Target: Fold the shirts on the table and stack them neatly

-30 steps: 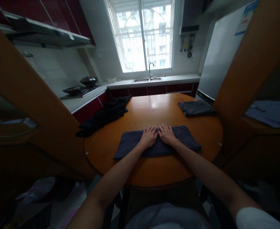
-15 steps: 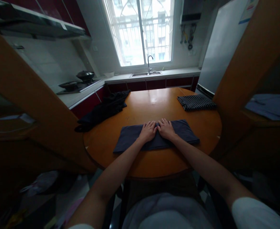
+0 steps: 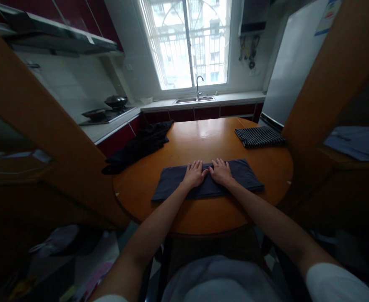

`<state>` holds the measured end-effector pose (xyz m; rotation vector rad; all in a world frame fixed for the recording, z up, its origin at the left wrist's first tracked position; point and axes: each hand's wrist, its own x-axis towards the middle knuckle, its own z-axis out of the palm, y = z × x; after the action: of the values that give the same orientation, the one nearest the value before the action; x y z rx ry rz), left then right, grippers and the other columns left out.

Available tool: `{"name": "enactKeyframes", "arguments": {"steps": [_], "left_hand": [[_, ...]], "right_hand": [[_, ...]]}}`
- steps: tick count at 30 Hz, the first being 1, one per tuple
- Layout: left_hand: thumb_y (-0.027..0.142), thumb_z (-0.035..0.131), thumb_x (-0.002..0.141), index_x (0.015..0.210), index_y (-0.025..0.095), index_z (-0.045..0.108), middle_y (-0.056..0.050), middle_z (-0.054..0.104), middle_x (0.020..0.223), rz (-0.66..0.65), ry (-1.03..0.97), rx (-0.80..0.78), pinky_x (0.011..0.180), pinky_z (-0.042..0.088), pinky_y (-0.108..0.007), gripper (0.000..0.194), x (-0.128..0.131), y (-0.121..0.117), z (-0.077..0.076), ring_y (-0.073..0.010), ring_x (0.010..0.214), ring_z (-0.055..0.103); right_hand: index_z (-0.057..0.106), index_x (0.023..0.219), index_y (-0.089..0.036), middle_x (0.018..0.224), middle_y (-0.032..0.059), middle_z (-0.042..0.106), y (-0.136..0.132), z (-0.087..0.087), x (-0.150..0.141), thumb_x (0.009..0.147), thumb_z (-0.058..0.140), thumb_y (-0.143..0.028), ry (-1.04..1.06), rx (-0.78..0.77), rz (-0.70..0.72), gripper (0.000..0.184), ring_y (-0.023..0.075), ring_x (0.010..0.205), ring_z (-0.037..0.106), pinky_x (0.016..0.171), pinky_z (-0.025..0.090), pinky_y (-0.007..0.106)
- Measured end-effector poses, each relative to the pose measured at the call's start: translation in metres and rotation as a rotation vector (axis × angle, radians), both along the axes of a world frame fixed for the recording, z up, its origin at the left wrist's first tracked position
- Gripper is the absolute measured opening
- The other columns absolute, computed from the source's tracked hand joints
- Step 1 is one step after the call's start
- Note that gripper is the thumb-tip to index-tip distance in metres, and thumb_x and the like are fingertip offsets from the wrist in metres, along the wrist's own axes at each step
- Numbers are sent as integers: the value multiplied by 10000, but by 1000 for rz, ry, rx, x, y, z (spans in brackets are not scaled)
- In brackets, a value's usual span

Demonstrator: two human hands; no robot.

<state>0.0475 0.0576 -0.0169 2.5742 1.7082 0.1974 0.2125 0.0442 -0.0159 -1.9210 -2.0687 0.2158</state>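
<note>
A dark blue-grey folded garment (image 3: 172, 184) lies flat as a long strip across the near part of the wooden table (image 3: 203, 218). My left hand (image 3: 195, 174) rests palm down on its middle, fingers stretched toward the far edge. Beside it, my right hand (image 3: 221, 171) lies flat on the same cloth, fingers spread. The two thumbs point at each other with a small gap between them. Which kind of garment it is, I cannot tell.
Dark crumpled clothes (image 3: 137, 147) hang over the table's left edge. A folded black-and-white striped garment (image 3: 260, 136) lies at the back right. Beyond the table are a sink (image 3: 186, 100), a stove with pans (image 3: 115, 100) and a fridge (image 3: 293, 67).
The thumbs have drawn slightly apart while both hands stay flat on the cloth. The whole view has shifted a little; the garments lie as before.
</note>
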Motion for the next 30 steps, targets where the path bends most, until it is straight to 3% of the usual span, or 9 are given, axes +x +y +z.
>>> {"name": "enactKeyframes", "arguments": {"steps": [10, 14, 19, 24, 30], "left_hand": [[543, 217, 1045, 1616, 137, 235, -133, 249, 1669, 60, -18, -24, 1253, 117, -528, 701, 1, -4, 4, -295, 1554, 187], [603, 228, 1026, 1633, 217, 190, -106, 196, 1689, 129, -32, -36, 1231, 91, -611, 721, 0, -9, 8, -336, 1561, 130], [589, 207, 1026, 1615, 324, 248, -74, 156, 1701, 187, -49, -99, 1166, 85, -738, 648, -5, -8, 11, -397, 1556, 81], [540, 212, 1034, 1607, 352, 265, -67, 165, 1702, 182, -54, -112, 1149, 94, -759, 605, -8, -5, 8, -419, 1551, 79], [489, 215, 1035, 1622, 288, 235, -92, 171, 1699, 186, -81, -105, 1170, 82, -731, 621, -8, -6, 6, -385, 1558, 84]], "right_hand": [[465, 1506, -128, 1613, 191, 367, 3, -4, -1, 1027, 379, -453, 8, 9, -11, 584, 303, 1508, 284, 1213, 159, 508], [468, 1507, -116, 1610, 203, 367, 4, -3, -1, 1025, 382, -446, 14, 2, -13, 590, 307, 1510, 282, 1212, 166, 511], [457, 1514, -112, 1619, 211, 344, 1, -2, -2, 1024, 388, -429, -9, 42, -27, 588, 319, 1517, 261, 1210, 156, 534], [456, 1511, -125, 1632, 179, 336, -6, -3, -18, 1019, 373, -302, -39, 182, 107, 530, 287, 1521, 254, 1222, 122, 526], [451, 1520, -149, 1616, 158, 377, -10, -5, -30, 1034, 330, -309, -43, 126, 230, 526, 281, 1508, 295, 1221, 155, 506]]}}
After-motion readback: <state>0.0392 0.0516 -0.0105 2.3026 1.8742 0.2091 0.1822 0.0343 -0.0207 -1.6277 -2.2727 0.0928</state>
